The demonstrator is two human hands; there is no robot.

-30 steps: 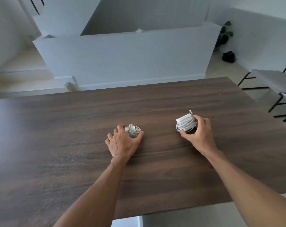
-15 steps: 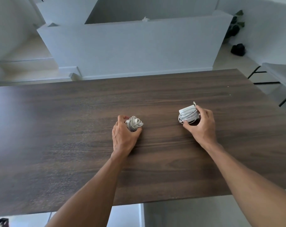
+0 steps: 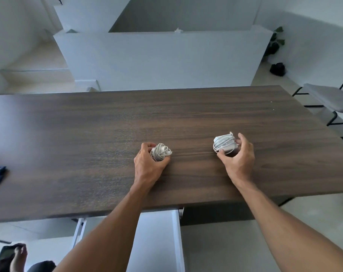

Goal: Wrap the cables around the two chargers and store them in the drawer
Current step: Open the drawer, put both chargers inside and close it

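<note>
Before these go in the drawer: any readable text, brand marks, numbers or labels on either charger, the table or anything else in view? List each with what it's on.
None can be read.
Square charger, gripped by the right hand: white faces show no print; cable covers much of it.
Rounder charger bundle, gripped by the left hand: no marking visible.
Table, open drawer: plain.
Dark device, lower left: too blurred to tell.

No legible text, label, brand, number or sign appears on any surface shown. The two cable-wrapped chargers, the wooden table and the white drawer below its edge show no readable print; any fine markings on the chargers are too small to make out.
</note>
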